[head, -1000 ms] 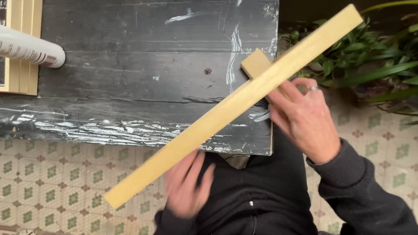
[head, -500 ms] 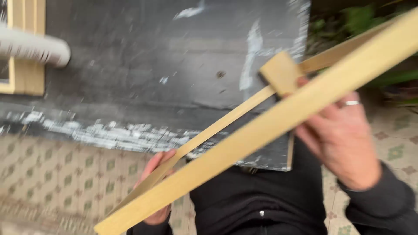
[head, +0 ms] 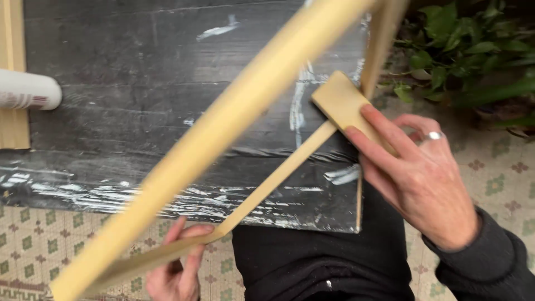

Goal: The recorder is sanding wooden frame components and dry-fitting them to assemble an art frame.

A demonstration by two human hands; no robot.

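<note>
Wooden frame (head: 223, 120) between both hands.

Black paint-smeared table (head: 111, 83) w/ patterned tile floor (head: 33, 245), green plants (head: 473, 50).

Left hand (head: 175, 267) low at the frame's bottom edge, fingers curled shut in a pinching grip, thumb on top; right hand (head: 415, 175) higher, dark-sleeved wrist bent, fingers extended flat and pressing, ring on one finger.
</note>
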